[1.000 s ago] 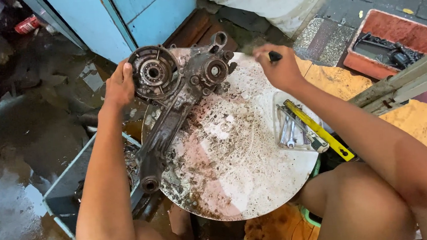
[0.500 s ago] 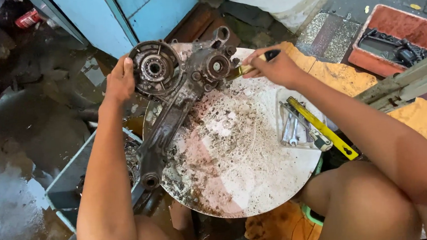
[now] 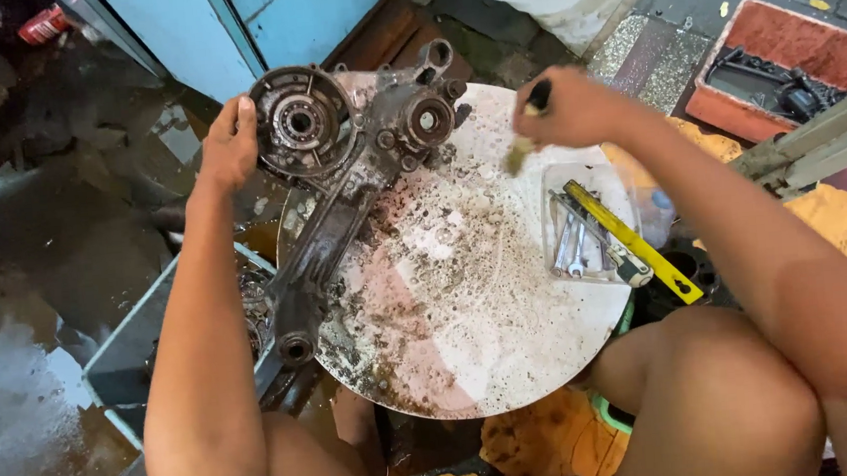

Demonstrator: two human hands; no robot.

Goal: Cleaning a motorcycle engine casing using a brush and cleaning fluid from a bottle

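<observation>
A grimy metal engine casing [image 3: 349, 174] with round bearing seats lies across the left part of a round white tabletop [image 3: 468, 304] spattered with dirt. My left hand [image 3: 230, 142] grips the casing's circular end at its left rim. My right hand [image 3: 573, 108] is raised over the table's far right side, shut on a small black-handled brush [image 3: 527, 126] whose yellowish bristles point down, blurred, just right of the casing.
A clear plastic bag [image 3: 555, 199] with wrenches and a yellow-handled tool [image 3: 633, 243] lies at the table's right. A grey tub [image 3: 143, 347] sits left below the table. A red tray [image 3: 780, 74] with black parts is far right. Blue doors stand behind; the floor is wet.
My right hand pulled the brush away from the casing's right bearing seat and lifted it rightward over the table. The left hand kept its grip.
</observation>
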